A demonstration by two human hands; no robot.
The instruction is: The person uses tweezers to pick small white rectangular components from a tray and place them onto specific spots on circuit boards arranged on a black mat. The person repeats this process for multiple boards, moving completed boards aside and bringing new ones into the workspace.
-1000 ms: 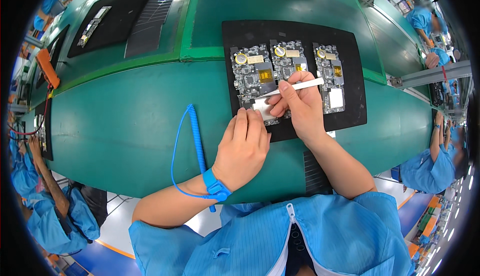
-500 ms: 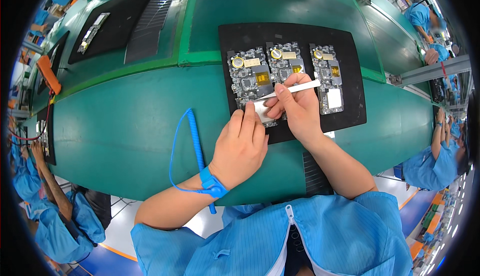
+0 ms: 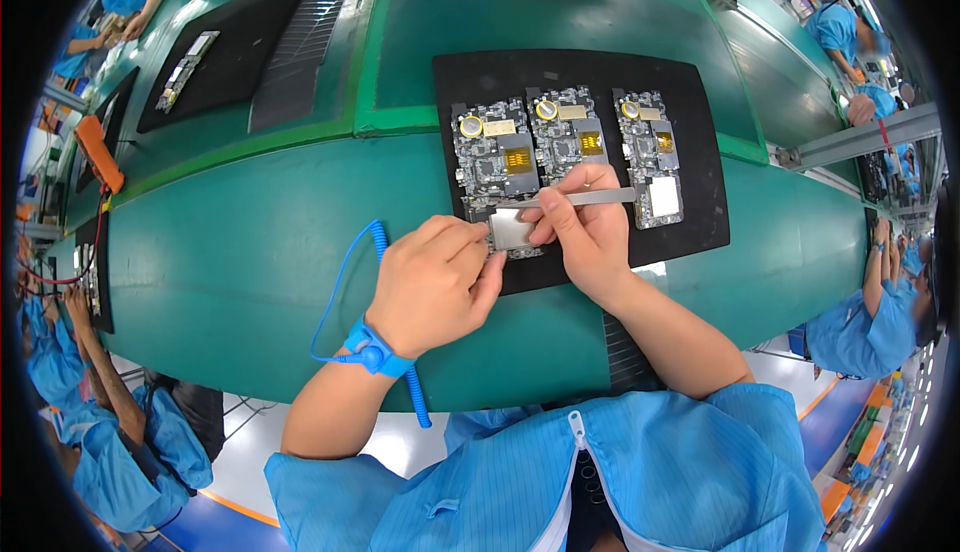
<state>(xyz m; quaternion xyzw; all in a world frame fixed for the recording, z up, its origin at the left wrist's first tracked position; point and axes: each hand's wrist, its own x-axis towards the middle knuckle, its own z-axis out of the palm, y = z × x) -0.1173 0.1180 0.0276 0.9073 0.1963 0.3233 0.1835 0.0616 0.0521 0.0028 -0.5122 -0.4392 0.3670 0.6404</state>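
Three populated circuit boards lie side by side on a black mat: a left board [image 3: 490,167], a middle board [image 3: 568,142] and a right board [image 3: 648,157]. Each bears a round coin cell and an amber patch. My right hand [image 3: 592,242] is closed around metal tweezers [image 3: 608,196], whose tips point left over the lower part of the left board. Below those tips is a silver metal cover [image 3: 512,233] on that board. My left hand [image 3: 428,277] rests at the board's lower left edge, fingertips touching or close to it, thumb apart from the bent fingers.
The black mat [image 3: 705,192] lies on a green bench top [image 3: 240,252]. A blue coiled cord [image 3: 418,397] runs from my wrist strap [image 3: 372,354]. Another black mat [image 3: 225,62] with a narrow board is at the far left, near an orange device [image 3: 98,152]. Co-workers sit on both sides.
My left hand has shifted left and down, away from the tweezer tips, uncovering more of the silver cover. The tweezers now lie more level and slightly lower. The mat has moved slightly left.
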